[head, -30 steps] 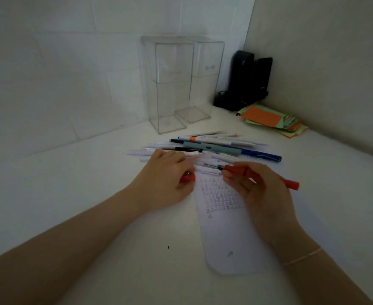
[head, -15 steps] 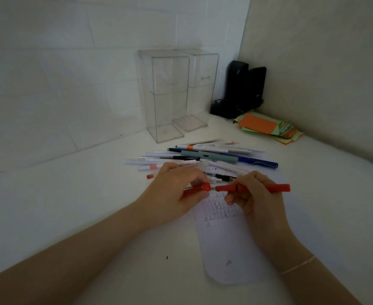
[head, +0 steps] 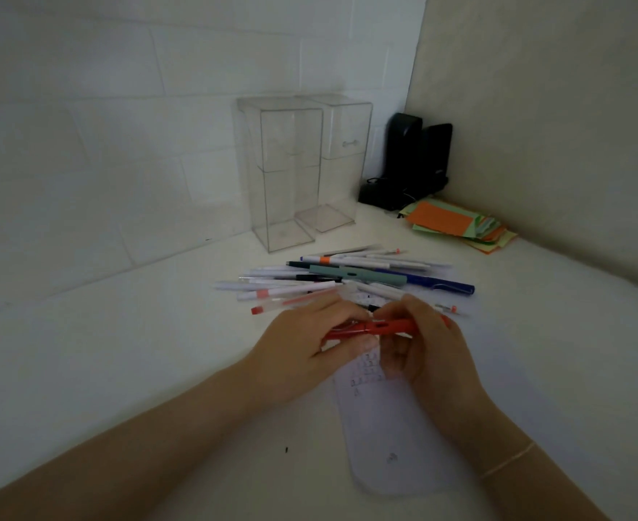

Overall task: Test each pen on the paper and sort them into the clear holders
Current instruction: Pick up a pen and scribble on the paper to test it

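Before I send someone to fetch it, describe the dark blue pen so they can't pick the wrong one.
Find the two clear holders by the back wall; the pen pile lies just in front. The dark blue pen sticks out at the pile's right edge, beside a teal pen, the only dark blue barrel with a clip.

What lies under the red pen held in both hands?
Under the red pen lies the paper with rows of test marks. The left hand and right hand hide its upper part.
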